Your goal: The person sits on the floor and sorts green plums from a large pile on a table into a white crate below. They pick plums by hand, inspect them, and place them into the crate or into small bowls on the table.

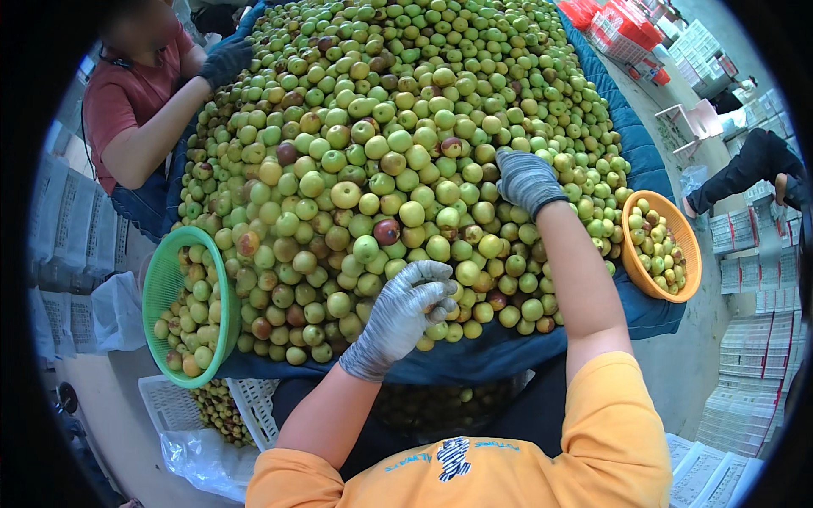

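A large heap of green and reddish-brown jujubes [381, 165] spreads before me on a blue quilted cloth [641, 146]. My left hand [406, 311], in a grey coated work glove, hovers over the near edge of the heap with its fingers curled. Whether a fruit sits inside those fingers is hidden. Farther out and to the right, my right hand [528, 181] wears a matching glove and reaches onto the heap, fingertips down among the fruit; its grip is hidden. A dark red jujube [387, 232] lies between the two hands.
A green plastic basket [230, 305] of jujubes stands at left, an orange one [692, 254] at right. A co-worker's gloved hand [227, 62] touches the heap's far left. White crates [168, 406] sit below. A pink chair [698, 124] and another person's leg [730, 174] are at right.
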Motion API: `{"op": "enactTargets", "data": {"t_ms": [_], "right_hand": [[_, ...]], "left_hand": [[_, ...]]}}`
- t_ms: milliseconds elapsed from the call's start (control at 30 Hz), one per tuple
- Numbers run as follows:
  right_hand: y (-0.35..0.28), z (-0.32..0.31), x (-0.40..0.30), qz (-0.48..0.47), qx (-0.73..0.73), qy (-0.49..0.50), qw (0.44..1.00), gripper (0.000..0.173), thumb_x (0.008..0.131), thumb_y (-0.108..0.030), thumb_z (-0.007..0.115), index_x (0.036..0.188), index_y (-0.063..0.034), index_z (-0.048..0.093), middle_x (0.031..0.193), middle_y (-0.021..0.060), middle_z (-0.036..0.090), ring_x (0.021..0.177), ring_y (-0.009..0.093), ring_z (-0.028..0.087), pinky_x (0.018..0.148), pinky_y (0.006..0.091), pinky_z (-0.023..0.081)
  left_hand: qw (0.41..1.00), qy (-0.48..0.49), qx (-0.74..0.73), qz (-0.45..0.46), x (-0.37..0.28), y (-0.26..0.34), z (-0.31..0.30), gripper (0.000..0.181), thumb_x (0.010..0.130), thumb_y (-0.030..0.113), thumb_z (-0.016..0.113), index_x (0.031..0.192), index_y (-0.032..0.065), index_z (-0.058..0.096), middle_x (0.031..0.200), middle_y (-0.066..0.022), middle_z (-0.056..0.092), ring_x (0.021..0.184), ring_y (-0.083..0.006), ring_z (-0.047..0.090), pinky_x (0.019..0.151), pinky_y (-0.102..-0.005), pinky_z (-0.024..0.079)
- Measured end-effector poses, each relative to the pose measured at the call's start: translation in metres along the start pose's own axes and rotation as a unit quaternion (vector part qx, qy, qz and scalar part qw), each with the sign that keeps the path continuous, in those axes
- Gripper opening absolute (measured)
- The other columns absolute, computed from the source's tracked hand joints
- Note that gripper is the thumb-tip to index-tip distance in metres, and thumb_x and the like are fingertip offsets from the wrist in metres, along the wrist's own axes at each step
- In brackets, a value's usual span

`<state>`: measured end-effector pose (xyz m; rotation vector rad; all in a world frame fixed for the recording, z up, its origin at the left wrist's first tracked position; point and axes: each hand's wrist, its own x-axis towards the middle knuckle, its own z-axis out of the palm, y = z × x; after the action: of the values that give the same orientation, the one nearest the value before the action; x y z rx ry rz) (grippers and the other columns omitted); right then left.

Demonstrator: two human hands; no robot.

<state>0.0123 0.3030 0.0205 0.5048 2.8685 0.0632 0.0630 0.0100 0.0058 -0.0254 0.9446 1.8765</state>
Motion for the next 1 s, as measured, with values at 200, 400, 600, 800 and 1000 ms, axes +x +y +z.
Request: {"op": "enactTargets", "data": {"t_ms": [200, 400, 600, 800, 1000], "right_hand": [[-0.021, -0.032, -0.001, 0.0, 0.143, -0.029, 0.989, 0.029, 0.08, -0.025, 0.067, 0.103, -0.0075, 0.062, 0.098, 0.017, 0.067, 0.097, 0.032, 0.065, 0.09, 0.0405, 0.051], [-0.051, -0.034, 0.018, -0.063, 0.156, 0.061, 0.984, 0.033, 0.083, -0.027, 0.066, 0.109, -0.0083, 0.062, 0.106, 0.0182, 0.065, 0.104, 0.032, 0.063, 0.093, 0.0408, 0.049], [-0.042, -0.027, 0.01, -0.07, 0.256, 0.036, 0.963, 0.039, 0.083, -0.024, 0.072, 0.114, -0.0057, 0.057, 0.105, 0.0113, 0.066, 0.095, 0.027, 0.065, 0.088, 0.0362, 0.052], [-0.048, -0.02, -0.075, -0.226, 0.478, 0.144, 0.836, 0.049, 0.082, -0.026, 0.074, 0.125, -0.0081, 0.058, 0.108, 0.0055, 0.067, 0.094, 0.016, 0.065, 0.084, 0.031, 0.052], [-0.052, -0.015, -0.13, -0.248, 0.52, 0.126, 0.808, 0.05, 0.086, -0.021, 0.071, 0.131, -0.008, 0.056, 0.11, 0.0073, 0.067, 0.099, 0.015, 0.065, 0.086, 0.0287, 0.052]], "left_hand": [[0.986, -0.027, 0.145, 0.08, 0.002, -0.005, -0.012, 0.033, 0.079, -0.003, 0.06, 0.112, 0.0049, 0.059, 0.103, -0.0053, 0.061, 0.085, -0.0135, 0.061, 0.076, -0.0264, 0.052], [0.994, 0.004, 0.106, 0.016, -0.001, 0.009, 0.0, 0.021, 0.086, 0.006, 0.06, 0.107, 0.0051, 0.061, 0.097, -0.0014, 0.059, 0.089, -0.0098, 0.057, 0.074, -0.0245, 0.049], [0.994, 0.018, 0.096, 0.054, -0.002, 0.015, 0.003, 0.02, 0.09, 0.014, 0.062, 0.108, 0.0055, 0.061, 0.096, -0.0022, 0.061, 0.08, -0.0087, 0.056, 0.068, -0.0233, 0.047], [0.984, 0.023, 0.14, 0.109, -0.004, 0.02, 0.009, 0.029, 0.093, 0.02, 0.06, 0.117, 0.0041, 0.057, 0.098, -0.0041, 0.063, 0.078, -0.008, 0.056, 0.066, -0.0242, 0.047], [0.981, 0.01, 0.141, 0.133, -0.005, 0.019, 0.012, 0.03, 0.095, 0.02, 0.058, 0.121, 0.0042, 0.056, 0.102, -0.0036, 0.063, 0.078, -0.0077, 0.056, 0.068, -0.0238, 0.046]]}}
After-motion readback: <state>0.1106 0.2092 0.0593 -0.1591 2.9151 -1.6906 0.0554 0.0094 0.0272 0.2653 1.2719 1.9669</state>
